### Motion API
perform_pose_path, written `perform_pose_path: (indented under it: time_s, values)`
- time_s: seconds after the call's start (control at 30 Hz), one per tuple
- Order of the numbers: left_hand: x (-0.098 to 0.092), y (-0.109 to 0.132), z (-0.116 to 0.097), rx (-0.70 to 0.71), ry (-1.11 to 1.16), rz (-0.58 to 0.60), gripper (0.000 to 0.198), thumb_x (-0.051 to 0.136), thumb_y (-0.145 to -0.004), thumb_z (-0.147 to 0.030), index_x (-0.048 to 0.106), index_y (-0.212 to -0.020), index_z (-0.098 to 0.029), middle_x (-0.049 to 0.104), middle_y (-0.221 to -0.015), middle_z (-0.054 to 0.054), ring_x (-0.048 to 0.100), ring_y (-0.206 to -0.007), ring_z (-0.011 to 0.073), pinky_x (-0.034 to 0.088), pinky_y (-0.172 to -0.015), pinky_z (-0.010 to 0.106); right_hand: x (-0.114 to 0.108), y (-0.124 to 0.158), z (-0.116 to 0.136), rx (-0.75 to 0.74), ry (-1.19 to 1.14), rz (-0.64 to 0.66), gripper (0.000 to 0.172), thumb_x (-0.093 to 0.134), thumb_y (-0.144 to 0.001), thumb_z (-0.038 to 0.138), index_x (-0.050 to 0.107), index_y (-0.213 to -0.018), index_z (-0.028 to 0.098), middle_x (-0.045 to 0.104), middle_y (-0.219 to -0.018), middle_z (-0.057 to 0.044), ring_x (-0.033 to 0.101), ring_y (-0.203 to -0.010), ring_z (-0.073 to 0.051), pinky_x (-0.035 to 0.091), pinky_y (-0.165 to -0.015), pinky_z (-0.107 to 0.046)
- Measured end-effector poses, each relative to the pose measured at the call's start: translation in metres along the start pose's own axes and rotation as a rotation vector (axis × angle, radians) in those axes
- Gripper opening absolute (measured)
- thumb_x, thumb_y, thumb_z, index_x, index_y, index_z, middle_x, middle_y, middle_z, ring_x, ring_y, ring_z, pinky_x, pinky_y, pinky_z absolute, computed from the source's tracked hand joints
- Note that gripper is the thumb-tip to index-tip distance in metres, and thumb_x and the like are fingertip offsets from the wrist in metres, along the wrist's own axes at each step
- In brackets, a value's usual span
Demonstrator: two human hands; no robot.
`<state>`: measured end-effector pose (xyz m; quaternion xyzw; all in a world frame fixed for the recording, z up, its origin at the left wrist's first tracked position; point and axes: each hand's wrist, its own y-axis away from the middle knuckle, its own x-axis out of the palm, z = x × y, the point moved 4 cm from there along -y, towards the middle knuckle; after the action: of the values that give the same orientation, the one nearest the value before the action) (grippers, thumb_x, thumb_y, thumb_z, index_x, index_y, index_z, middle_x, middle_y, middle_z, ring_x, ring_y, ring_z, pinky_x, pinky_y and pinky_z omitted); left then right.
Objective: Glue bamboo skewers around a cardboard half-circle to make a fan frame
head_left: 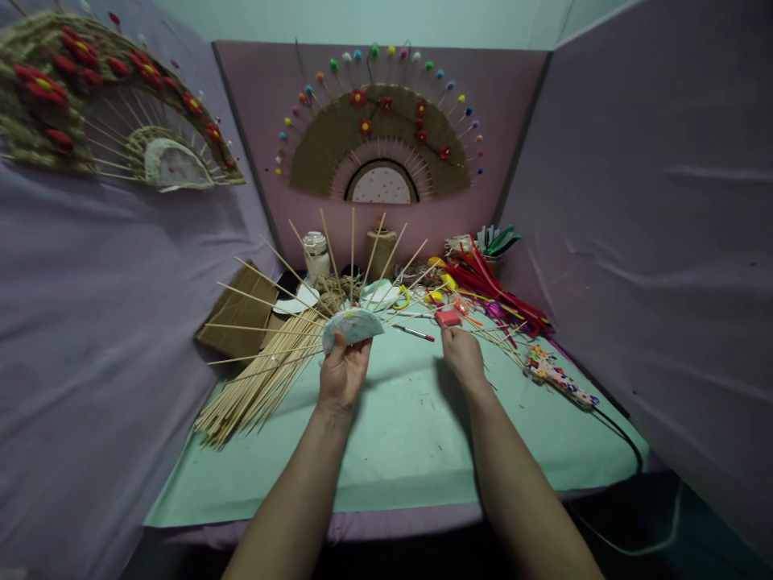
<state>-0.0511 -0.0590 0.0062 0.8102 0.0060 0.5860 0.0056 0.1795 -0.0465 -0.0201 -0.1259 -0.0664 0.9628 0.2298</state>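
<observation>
My left hand (344, 372) grips a half-round, pale patterned fan base (353, 326) from below, thumb on its near face. Thin wooden sticks (353, 256) radiate from the base's curved edge, up and to both sides. Over the right part of the table, my right hand (464, 354) has its fingers curled together. Its fingertips reach the near edge of a small red block (448, 317); whether they hold it or something else is hidden. Between the hands lies a pen (414, 332) with a red end.
Bundled wooden sticks (259, 387) lie at left beside a piece of cardboard (238, 310). Behind stand a jar (316, 256) and a twine spool (382, 254). Red pipe cleaners (492, 286) and a patterned glue gun (561, 381) with its cord occupy the right.
</observation>
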Motion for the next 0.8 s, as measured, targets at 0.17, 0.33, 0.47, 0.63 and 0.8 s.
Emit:
perform_pose_path:
  time_s: [0.17,0.33,0.47,0.63,0.8]
  values:
    - [-0.001,0.0,0.006,-0.039,0.014,-0.013,0.028,0.044,-0.096,-0.017,0.057,-0.12,-0.015,0.061,-0.124,0.014,0.053,-0.121,0.0219,0.041,-0.106,0.042,0.039,0.03,0.023,0.012,-0.307,0.324,0.035,0.082,-0.053,0.038,0.07,-0.084,0.024,0.067,-0.107,-0.005,0.059,-0.097,-0.024,0.045,-0.078,-0.034]
    - [0.0,0.006,0.022,-0.086,-0.038,0.058,0.022,0.055,-0.09,-0.018,0.061,-0.111,-0.011,0.064,-0.117,0.014,0.057,-0.116,0.0237,0.043,-0.104,0.042,0.076,0.06,0.04,0.14,-0.726,0.485,0.054,0.061,-0.067,0.072,0.068,-0.096,0.027,0.068,-0.107,-0.003,0.061,-0.1,-0.021,0.049,-0.084,-0.036]
    - [-0.002,0.014,0.035,-0.075,-0.161,0.105,0.022,0.075,-0.075,-0.021,0.065,-0.093,-0.014,0.069,-0.1,0.008,0.062,-0.104,0.0219,0.043,-0.102,0.041,0.089,0.065,0.034,0.465,-1.21,0.436,0.035,0.079,-0.063,0.051,0.068,-0.082,0.024,0.072,-0.089,-0.001,0.062,-0.091,-0.019,0.049,-0.085,-0.032]
    - [-0.009,0.014,0.034,-0.001,-0.262,0.033,0.031,0.081,-0.065,-0.015,0.064,-0.091,-0.018,0.069,-0.094,0.003,0.064,-0.094,0.0184,0.045,-0.097,0.041,0.086,0.06,0.026,0.496,-1.273,0.351,0.02,0.081,-0.065,0.034,0.069,-0.079,0.025,0.071,-0.08,0.004,0.062,-0.08,-0.016,0.049,-0.076,-0.028]
    - [-0.012,0.01,0.028,-0.077,-0.162,-0.001,0.024,0.075,-0.074,-0.027,0.064,-0.092,-0.019,0.068,-0.098,0.005,0.062,-0.098,0.0212,0.046,-0.094,0.046,0.083,0.06,0.025,0.461,-1.281,0.343,0.021,0.081,-0.064,0.027,0.069,-0.081,0.027,0.071,-0.084,0.006,0.062,-0.083,-0.014,0.048,-0.076,-0.026]
